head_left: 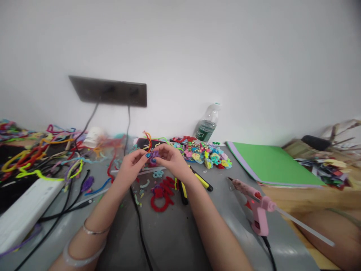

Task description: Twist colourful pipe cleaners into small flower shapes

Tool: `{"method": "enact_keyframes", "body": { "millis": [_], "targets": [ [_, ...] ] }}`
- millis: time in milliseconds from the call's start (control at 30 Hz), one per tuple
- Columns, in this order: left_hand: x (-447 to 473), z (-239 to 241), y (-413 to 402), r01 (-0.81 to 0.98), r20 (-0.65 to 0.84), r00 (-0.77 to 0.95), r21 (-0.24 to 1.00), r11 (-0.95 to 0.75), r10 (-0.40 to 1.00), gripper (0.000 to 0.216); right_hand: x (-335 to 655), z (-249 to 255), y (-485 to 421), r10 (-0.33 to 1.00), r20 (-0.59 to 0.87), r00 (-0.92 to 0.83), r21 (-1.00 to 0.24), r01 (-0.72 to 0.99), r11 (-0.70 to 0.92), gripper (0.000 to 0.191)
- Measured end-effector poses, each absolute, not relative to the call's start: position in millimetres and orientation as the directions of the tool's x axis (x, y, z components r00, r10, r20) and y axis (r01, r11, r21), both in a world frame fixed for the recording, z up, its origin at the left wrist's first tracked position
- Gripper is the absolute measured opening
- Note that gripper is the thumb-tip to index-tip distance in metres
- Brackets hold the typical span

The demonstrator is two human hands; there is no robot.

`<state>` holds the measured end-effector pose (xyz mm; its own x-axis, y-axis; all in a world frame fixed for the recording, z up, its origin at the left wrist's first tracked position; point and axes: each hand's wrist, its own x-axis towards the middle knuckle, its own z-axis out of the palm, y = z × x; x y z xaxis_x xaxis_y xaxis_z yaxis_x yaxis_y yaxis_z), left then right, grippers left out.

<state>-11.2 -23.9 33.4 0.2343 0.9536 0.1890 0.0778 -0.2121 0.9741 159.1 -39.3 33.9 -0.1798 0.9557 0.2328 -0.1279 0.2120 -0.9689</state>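
Both hands meet over the middle of the grey table, pinching one small purple fuzzy pipe-cleaner piece (154, 154). My left hand (134, 162) grips it from the left between thumb and fingers. From the other side my right hand (171, 160) is closed on it too, thumb against fingertips. Much of the piece is hidden by the fingers. Below them on the table lie a red pipe-cleaner shape (160, 203) with a ring and zigzag, and a small light-blue flower (158, 174). Yellow-and-black handled pliers (201, 178) lie partly under my right forearm.
A pink glue gun (254, 205) with a glue stick lies at right, near green sheets (282, 165). Behind are a pile of small flowers (216, 156) and a leaning bottle (208, 124). Tangled pipe cleaners, black cords and a white power strip (28, 210) crowd the left.
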Motion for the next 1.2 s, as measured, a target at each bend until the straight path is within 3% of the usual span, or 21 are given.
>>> {"method": "enact_keyframes", "body": {
  "millis": [333,433,567,733,833,1067,1200],
  "targets": [
    [-3.7,29.8,-26.4,-0.293,-0.093,0.327,0.936,0.194,0.941,0.031,160.7,35.5,-38.9,0.942,0.267,-0.203,-0.953,-0.2,0.227,0.03],
    [-2.6,29.7,-27.1,-0.334,-0.085,0.281,0.925,0.18,0.956,0.029,160.0,33.7,-37.4,0.956,0.246,-0.161,-0.948,-0.247,0.203,0.034],
    [-6.5,32.2,-25.1,-0.262,-0.078,0.24,0.954,0.142,0.968,0.029,161.5,33.9,-37.7,0.97,0.205,-0.133,-0.947,-0.276,0.163,0.03],
    [-10.4,33.9,-24.0,-0.178,0.0,0.227,0.983,0.042,0.974,0.028,166.2,37.5,-41.7,0.948,0.212,-0.236,-0.966,-0.2,0.166,0.024],
    [-9.2,33.4,-25.5,-0.14,0.029,0.28,0.99,0.011,0.96,0.026,166.7,37.3,-42.5,0.945,0.215,-0.247,-0.969,-0.175,0.175,0.03],
    [-3.2,36.7,-29.4,-0.265,0.011,0.19,0.963,0.041,0.982,0.029,159.3,33.0,-40.7,0.964,0.12,-0.238,-0.977,-0.202,0.072,0.032],
    [-4.4,38.6,-29.3,-0.261,-0.039,0.224,0.96,0.098,0.974,0.029,158.6,33.1,-40.6,0.965,0.117,-0.233,-0.967,-0.248,0.057,0.034]
  ]
}}
